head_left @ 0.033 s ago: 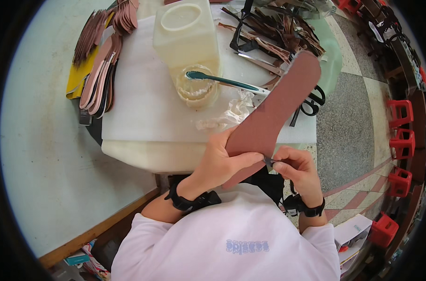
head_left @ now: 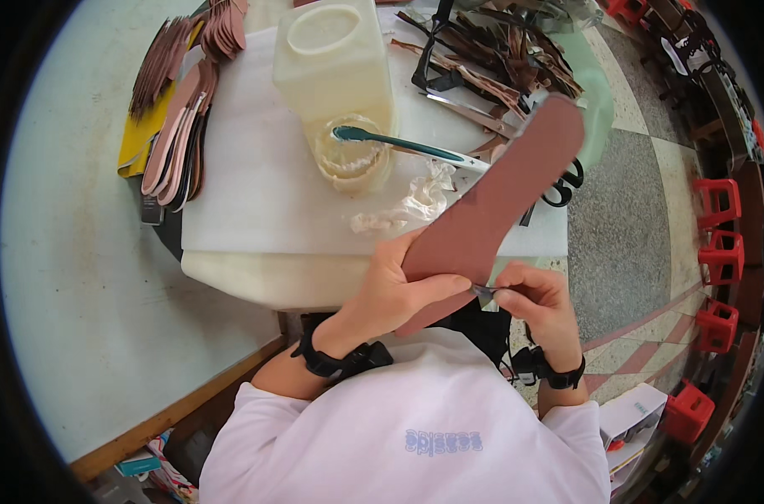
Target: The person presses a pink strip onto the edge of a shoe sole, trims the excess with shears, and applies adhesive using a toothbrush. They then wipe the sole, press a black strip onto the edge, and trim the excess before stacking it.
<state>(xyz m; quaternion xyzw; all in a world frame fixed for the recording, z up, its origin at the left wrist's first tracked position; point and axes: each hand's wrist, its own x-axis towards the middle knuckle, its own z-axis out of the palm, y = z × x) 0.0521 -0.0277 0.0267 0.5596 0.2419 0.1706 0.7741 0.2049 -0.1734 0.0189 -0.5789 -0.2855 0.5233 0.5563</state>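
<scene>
A long reddish-brown insole (head_left: 504,193) is tilted over the near edge of the table, its far end up toward the right. My left hand (head_left: 390,290) is closed on its near part, thumb on top and fingers hidden beneath. Between thumb and fingers, my right hand (head_left: 540,304) pinches a small dark strip (head_left: 484,291) at the insole's right edge. The strip stretches across to my left thumb tip; I cannot tell whether it is part of the insole or separate.
On the white-covered table (head_left: 256,168) stands a cut-open plastic jug (head_left: 348,92) with pale residue. A toothbrush (head_left: 407,147) lies across its mouth. Stacked insoles (head_left: 180,134) lie left, leather scraps (head_left: 508,50) far right. Black-handled scissors (head_left: 562,189) are partly behind the insole. Red stools (head_left: 719,256) stand at right.
The insole's far end has swung slightly to the right. My right hand has shifted slightly right, drawing the dark strip a little longer between my hands.
</scene>
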